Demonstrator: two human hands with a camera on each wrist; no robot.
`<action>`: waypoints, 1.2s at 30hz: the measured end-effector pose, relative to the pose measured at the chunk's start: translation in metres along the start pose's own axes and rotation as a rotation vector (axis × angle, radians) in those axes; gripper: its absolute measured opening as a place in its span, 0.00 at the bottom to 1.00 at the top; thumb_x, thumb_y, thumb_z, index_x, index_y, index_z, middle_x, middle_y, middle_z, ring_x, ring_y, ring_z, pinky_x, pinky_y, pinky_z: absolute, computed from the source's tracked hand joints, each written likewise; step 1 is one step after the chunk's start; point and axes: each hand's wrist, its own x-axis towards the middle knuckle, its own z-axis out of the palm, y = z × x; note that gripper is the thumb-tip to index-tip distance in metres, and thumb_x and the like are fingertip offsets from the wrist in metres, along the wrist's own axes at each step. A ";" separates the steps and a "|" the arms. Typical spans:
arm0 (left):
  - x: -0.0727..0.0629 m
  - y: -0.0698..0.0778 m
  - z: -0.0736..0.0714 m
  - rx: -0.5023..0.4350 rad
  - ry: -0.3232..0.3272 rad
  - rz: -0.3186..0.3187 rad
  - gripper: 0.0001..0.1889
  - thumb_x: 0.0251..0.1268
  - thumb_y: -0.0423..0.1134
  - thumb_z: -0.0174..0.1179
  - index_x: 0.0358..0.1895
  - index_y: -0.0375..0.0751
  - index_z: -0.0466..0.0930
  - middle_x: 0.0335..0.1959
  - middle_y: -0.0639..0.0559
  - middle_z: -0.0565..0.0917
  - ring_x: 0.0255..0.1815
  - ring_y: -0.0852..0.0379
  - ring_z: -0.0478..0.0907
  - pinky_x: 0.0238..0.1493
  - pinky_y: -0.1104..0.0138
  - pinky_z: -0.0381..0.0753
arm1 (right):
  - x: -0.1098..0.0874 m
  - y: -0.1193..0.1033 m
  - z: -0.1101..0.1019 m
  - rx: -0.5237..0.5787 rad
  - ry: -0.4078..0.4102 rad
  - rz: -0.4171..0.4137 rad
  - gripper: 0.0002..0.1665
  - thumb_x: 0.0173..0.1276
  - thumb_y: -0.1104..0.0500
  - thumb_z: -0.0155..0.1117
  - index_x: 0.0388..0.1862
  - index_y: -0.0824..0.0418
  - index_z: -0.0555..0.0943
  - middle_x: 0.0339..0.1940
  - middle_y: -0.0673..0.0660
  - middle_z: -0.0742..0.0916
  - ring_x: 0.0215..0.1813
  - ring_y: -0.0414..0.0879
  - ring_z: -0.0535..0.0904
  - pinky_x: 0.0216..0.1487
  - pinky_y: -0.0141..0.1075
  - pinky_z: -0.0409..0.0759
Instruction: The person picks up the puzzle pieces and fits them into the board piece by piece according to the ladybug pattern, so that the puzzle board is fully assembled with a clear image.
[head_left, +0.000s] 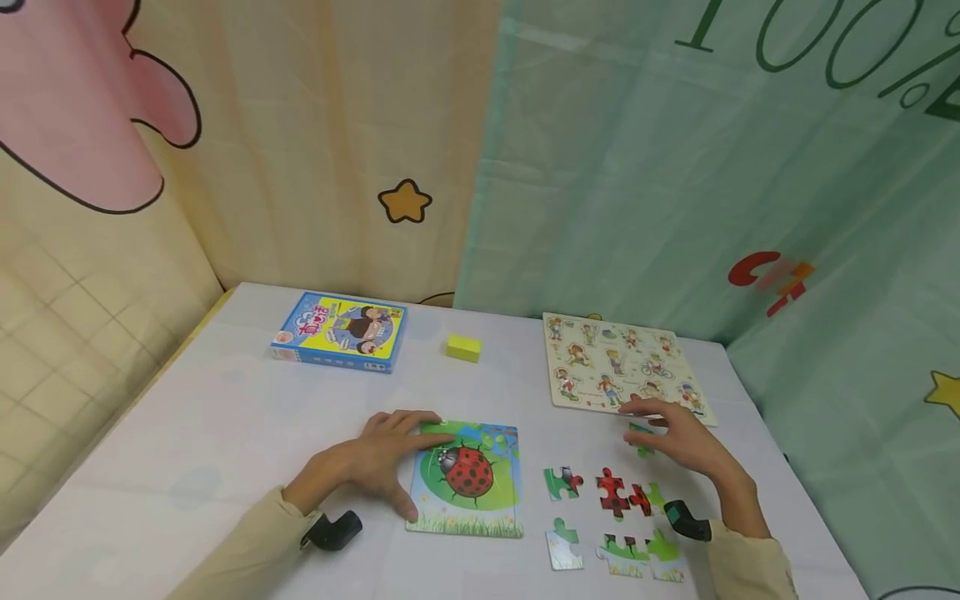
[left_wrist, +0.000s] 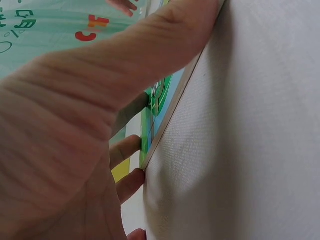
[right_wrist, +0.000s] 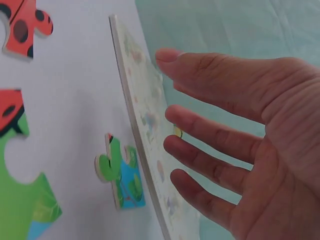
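Note:
My left hand (head_left: 382, 458) rests at the left side of a square ladybug puzzle board (head_left: 498, 508). Its thumb lies at the lower left corner and its fingers reach over the upper left. In the left wrist view, fingers (left_wrist: 127, 150) touch the board's edge. Spread and holding nothing, my right hand (head_left: 682, 442) hovers above a green and blue puzzle piece (right_wrist: 131, 182), near the wooden picture board (head_left: 622, 367). Closer to me lie a red piece (head_left: 612, 493), a green and red piece (head_left: 561, 483), a white and green piece (head_left: 562, 550) and several others.
A blue and yellow box (head_left: 341, 329) lies at the back left. Right of it sits a small yellow block (head_left: 463, 347). Behind the white table (head_left: 247, 408) hangs a printed curtain (head_left: 600, 192).

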 end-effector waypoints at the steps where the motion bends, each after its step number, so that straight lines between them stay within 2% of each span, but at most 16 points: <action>1: 0.000 0.000 0.000 0.002 0.002 -0.002 0.55 0.38 0.63 0.79 0.76 0.58 0.63 0.78 0.46 0.58 0.78 0.40 0.52 0.73 0.33 0.49 | 0.000 0.001 -0.001 0.001 -0.011 0.010 0.24 0.65 0.55 0.73 0.58 0.61 0.82 0.63 0.64 0.82 0.62 0.64 0.78 0.61 0.61 0.77; 5: 0.000 0.001 -0.002 0.003 0.000 -0.003 0.55 0.38 0.63 0.79 0.76 0.58 0.63 0.78 0.46 0.58 0.78 0.39 0.53 0.72 0.33 0.49 | -0.002 0.006 -0.002 0.011 -0.047 0.041 0.24 0.64 0.55 0.74 0.57 0.61 0.82 0.62 0.65 0.83 0.62 0.64 0.78 0.61 0.60 0.77; 13: 0.000 -0.002 -0.001 -0.002 0.007 0.010 0.55 0.39 0.64 0.78 0.76 0.58 0.63 0.79 0.46 0.57 0.78 0.39 0.53 0.73 0.33 0.49 | -0.002 0.018 -0.002 0.007 -0.078 0.041 0.22 0.62 0.54 0.75 0.53 0.59 0.83 0.55 0.59 0.85 0.60 0.61 0.79 0.62 0.61 0.76; 19: -0.001 -0.004 0.001 -0.005 0.003 0.018 0.55 0.40 0.64 0.78 0.76 0.59 0.63 0.79 0.46 0.57 0.78 0.39 0.53 0.73 0.34 0.50 | -0.004 0.025 0.000 0.015 -0.082 0.076 0.23 0.59 0.54 0.77 0.53 0.58 0.84 0.57 0.61 0.85 0.61 0.60 0.77 0.63 0.61 0.74; 25: -0.001 -0.002 0.000 -0.003 -0.001 0.010 0.55 0.39 0.64 0.78 0.76 0.59 0.63 0.79 0.46 0.57 0.78 0.39 0.52 0.73 0.34 0.49 | -0.006 0.026 0.001 -0.043 -0.068 0.022 0.19 0.56 0.59 0.78 0.47 0.56 0.85 0.55 0.59 0.85 0.59 0.57 0.77 0.62 0.58 0.76; 29: -0.001 -0.002 -0.001 -0.002 0.002 0.007 0.54 0.40 0.64 0.78 0.76 0.59 0.63 0.79 0.46 0.57 0.78 0.39 0.53 0.73 0.34 0.49 | -0.007 0.023 0.001 -0.093 -0.056 0.017 0.17 0.55 0.59 0.78 0.45 0.54 0.86 0.54 0.56 0.85 0.58 0.54 0.78 0.61 0.54 0.79; 36: -0.001 0.000 -0.001 -0.009 0.001 0.006 0.55 0.39 0.64 0.78 0.76 0.59 0.63 0.79 0.47 0.57 0.78 0.39 0.53 0.73 0.33 0.48 | -0.007 0.021 0.002 -0.088 -0.064 0.016 0.17 0.55 0.59 0.79 0.44 0.57 0.86 0.52 0.58 0.86 0.56 0.57 0.79 0.59 0.54 0.79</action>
